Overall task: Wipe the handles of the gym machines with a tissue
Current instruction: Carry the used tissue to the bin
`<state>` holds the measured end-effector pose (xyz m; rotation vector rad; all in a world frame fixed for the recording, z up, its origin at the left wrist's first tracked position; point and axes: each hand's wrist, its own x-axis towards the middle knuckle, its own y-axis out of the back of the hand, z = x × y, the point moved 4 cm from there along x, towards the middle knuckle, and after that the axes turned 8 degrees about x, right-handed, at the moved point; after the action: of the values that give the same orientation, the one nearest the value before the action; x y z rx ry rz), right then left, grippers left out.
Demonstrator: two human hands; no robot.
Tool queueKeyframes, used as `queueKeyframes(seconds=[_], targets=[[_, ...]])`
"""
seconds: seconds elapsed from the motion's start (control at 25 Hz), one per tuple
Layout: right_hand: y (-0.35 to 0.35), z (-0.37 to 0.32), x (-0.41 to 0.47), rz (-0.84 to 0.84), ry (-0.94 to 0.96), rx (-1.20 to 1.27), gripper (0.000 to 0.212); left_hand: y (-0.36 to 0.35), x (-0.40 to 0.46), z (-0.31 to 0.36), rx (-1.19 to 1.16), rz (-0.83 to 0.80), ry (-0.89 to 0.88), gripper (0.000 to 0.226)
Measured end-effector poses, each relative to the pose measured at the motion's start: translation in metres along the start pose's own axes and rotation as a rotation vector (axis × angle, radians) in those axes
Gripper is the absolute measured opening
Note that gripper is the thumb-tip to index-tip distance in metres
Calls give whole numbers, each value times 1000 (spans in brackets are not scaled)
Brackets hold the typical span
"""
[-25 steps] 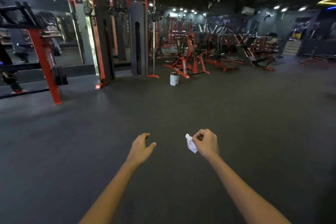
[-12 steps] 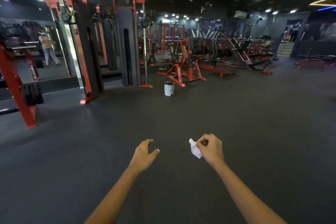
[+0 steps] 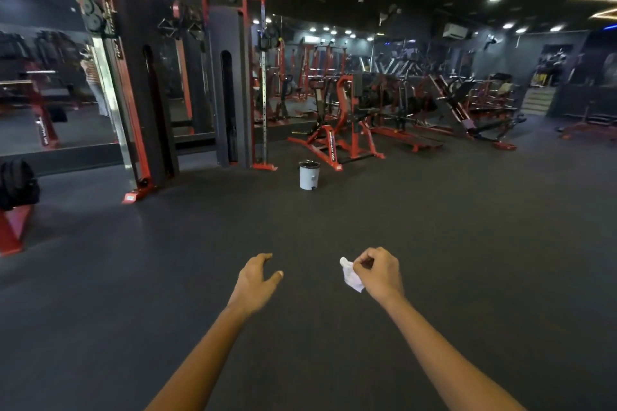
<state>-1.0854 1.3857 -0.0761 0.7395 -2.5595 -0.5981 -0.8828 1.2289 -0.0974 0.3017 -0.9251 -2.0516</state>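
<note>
At the far left edge, a black bag (image 3: pixel 16 183) is sitting on a red frame (image 3: pixel 13 230) low against the mirrored wall (image 3: pixel 50 103). To its right, a tall red-and-black cable machine (image 3: pixel 173 77) is standing upright on the dark rubber floor (image 3: pixel 467 243), with two triangular handles (image 3: pixel 182 28) hanging near its top between the columns. A perforated steel post (image 3: pixel 263 93) is rising just beside the machine's right column.

In the foreground, the left hand (image 3: pixel 255 282) is extending forward over the floor with fingers loosely curled and thumb out to the right; it is holding nothing and touching nothing.

Beyond the hands, a small grey bin (image 3: pixel 309 175) is standing upright on the floor, near the foot of a red plate-loaded machine (image 3: pixel 337 130). Further red machines (image 3: pixel 467 107) are lining the back of the room.

The right hand (image 3: pixel 380 272) is extending forward at about the same height as the left, well apart from every machine. Its fingers are curling in and pinching a crumpled white tissue (image 3: pixel 351 275). The tissue is protruding from the thumb side of the grip, hanging to the left of the knuckles and slightly downward, in the gap between the two hands. The tissue is touching only the right hand.

At the far right, steps (image 3: pixel 537 100) are leading up from the floor.
</note>
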Motion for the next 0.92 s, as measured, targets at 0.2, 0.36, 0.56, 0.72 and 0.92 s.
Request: queueKeyframes(seconds=[0.2, 0.36, 0.56, 0.72, 0.92], targets=[[-63, 20, 152, -5, 20, 9, 18, -43, 161, -15, -34, 0, -6, 52], [-106, 16, 274, -51, 96, -130, 13, -43, 302, -23, -24, -23, -25, 52], [-142, 25, 412, -3, 71, -119, 11, -56, 447, -18, -28, -41, -55, 46], [-179, 52, 524, -4, 40, -86, 12, -84, 563, -20, -48, -38, -71, 45], [-215, 78, 681, -21, 59, -71, 13, -114, 726, -20, -41, -16, -72, 46]])
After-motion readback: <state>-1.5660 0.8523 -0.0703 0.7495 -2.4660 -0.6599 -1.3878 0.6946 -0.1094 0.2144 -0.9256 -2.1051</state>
